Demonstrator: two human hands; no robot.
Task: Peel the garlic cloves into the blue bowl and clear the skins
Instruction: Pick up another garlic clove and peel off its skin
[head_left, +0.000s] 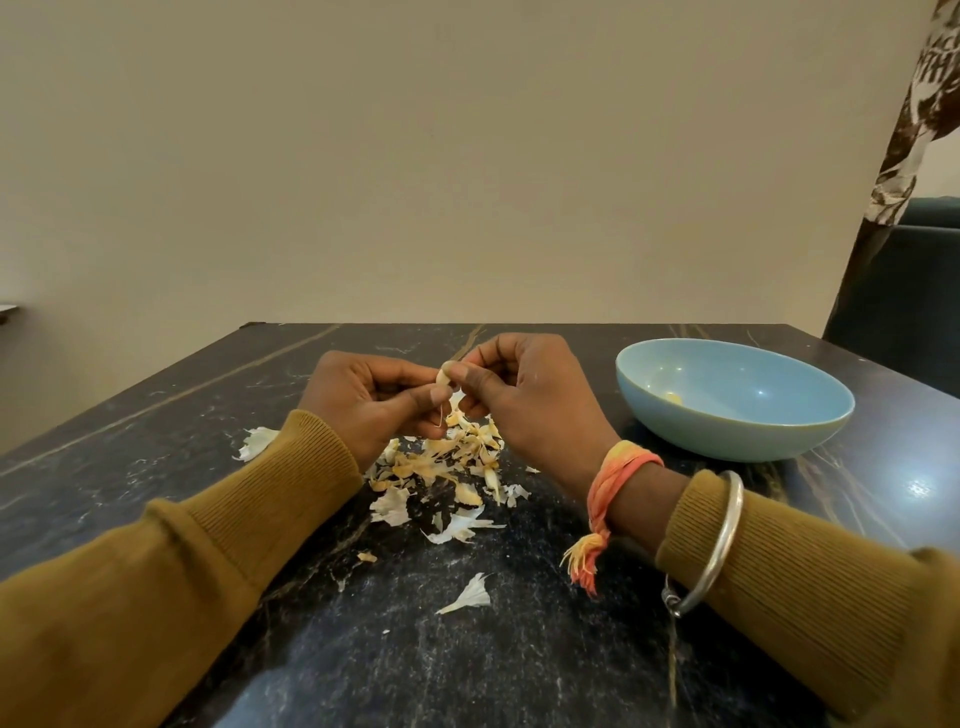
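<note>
Dark marble table (156, 457) carried the blue bowl (735, 397) at right, one peeled clove (674, 398) inside. Skins (447, 467) lay heaped directly under both hands. Left hand (371, 397) and right hand (524, 395) met fingertip to fingertip, both pinching one garlic clove (444, 375) above the heap, well left of the bowl.

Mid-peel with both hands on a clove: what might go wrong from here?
The garlic clove, pinched between the left hand and right hand, hangs over the skin pile, not the blue bowl; if it slips, it likely lands among skins. Stray skins lie near the sleeves on the table; an arm sweep may scatter them further.
</note>
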